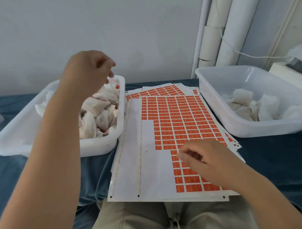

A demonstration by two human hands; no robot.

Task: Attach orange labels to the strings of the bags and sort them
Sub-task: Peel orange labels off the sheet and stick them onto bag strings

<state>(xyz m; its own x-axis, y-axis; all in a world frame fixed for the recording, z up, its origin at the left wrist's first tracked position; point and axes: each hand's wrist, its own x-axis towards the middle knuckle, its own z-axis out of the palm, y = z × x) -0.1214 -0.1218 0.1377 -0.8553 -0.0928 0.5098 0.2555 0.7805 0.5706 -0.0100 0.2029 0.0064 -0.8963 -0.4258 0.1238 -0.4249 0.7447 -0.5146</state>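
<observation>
A sheet of orange labels (179,123) lies in the middle on the blue cloth, its left and lower-left parts peeled bare. My right hand (205,161) rests on its lower part, curled fingertips pinching an orange label (175,158) at the border of the peeled area. The left white tub (102,146) holds a heap of white bags (100,110), some showing orange tags. My left hand (92,72) hovers above that heap, blurred, fingers loosely curled downward with nothing visible in them. The right white tub (217,109) holds a few white bags (253,105).
More label sheets (155,91) lie under the top one. White pipes (217,29) and a cable stand at the back right beside a white machine (300,59). My lap in beige trousers (154,221) is under the sheet's near edge.
</observation>
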